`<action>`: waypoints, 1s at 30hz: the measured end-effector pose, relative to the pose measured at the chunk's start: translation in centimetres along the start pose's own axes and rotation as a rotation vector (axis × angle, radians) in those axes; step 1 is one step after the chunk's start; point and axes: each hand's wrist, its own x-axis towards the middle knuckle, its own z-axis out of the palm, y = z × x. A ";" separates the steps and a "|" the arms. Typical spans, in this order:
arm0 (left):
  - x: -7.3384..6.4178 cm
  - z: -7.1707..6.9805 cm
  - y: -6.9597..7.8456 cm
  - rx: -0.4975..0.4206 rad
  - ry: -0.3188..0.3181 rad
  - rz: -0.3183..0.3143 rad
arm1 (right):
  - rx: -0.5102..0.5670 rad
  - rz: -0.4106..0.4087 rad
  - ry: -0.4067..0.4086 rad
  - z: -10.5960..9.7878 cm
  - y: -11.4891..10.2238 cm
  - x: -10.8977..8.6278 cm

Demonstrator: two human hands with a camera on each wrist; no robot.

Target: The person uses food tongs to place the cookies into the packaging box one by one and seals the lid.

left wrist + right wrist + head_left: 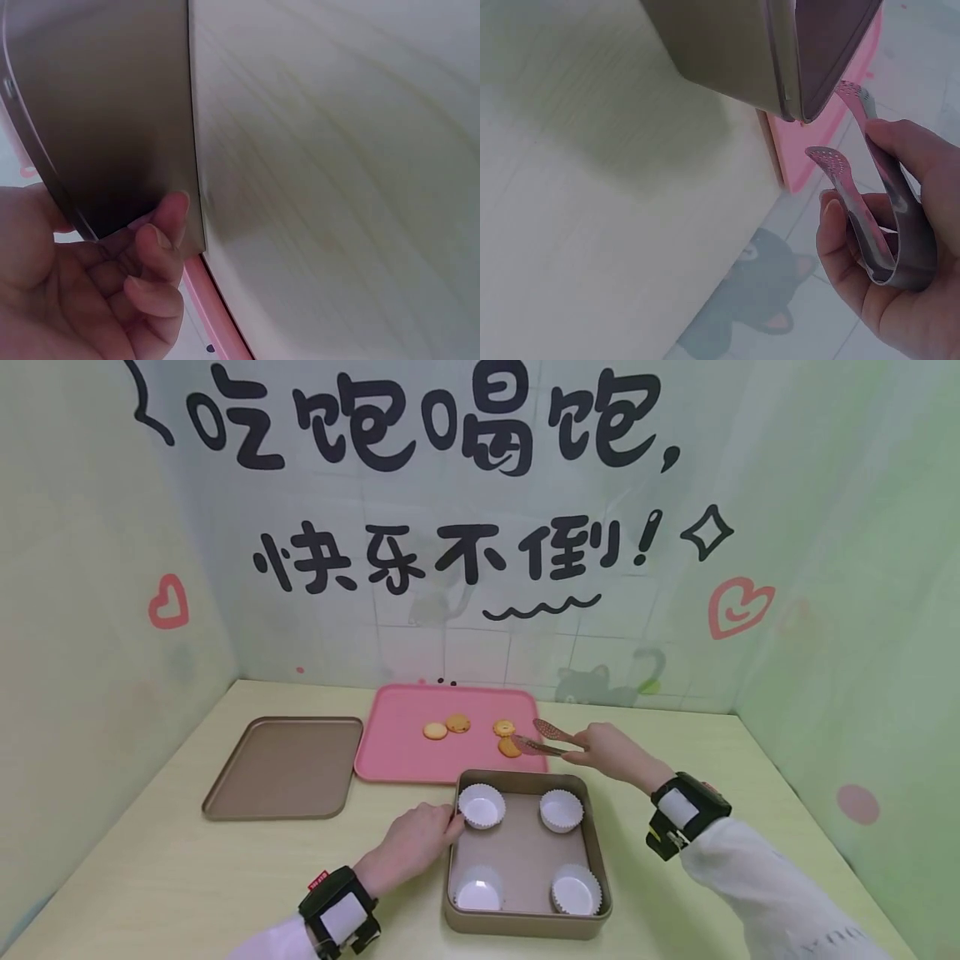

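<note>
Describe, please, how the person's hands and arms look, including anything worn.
Left hand and right hand are bare. Black wrist devices bear white panels, the left one a red tag. The left sleeve is whitish; the white right sleeve carries lettering.

Bright head view, dimmer hazy wrist views, soft shadows on table (172, 868)

Table (142, 885): pale yellow, faint wood grain. Back wall (322, 635): pale grey-blue, thin tile-like grid; two lines of black Chinese lettering (497, 422), wavy underline (542, 608), grey cat print (588, 685) low at right. Left wall (82, 543): pale, red heart (168, 602). Right wall (862, 593): light green, pink dot (858, 804). Lighting diffuse; soft shadows on table.
</note>
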 end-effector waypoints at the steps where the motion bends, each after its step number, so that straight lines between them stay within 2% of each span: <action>1: 0.0 0.0 0.0 0.001 0.002 0.002 | -0.002 0.003 -0.014 0.1 -0.1 0.3; 8: 0.0 0.0 -0.1 -0.005 0.012 0.008 | -0.066 -0.039 -0.065 0.6 -0.4 1.8; 18: -0.2 0.0 0.1 -0.004 0.030 0.027 | -0.104 0.000 -0.086 0.8 -1.1 2.7; 23: -0.3 0.0 0.0 0.001 0.034 0.027 | -0.121 -0.009 -0.091 1.0 -1.5 3.2; 30: -0.3 0.0 0.0 0.018 0.043 0.037 | -0.115 0.005 -0.092 1.5 -1.2 3.6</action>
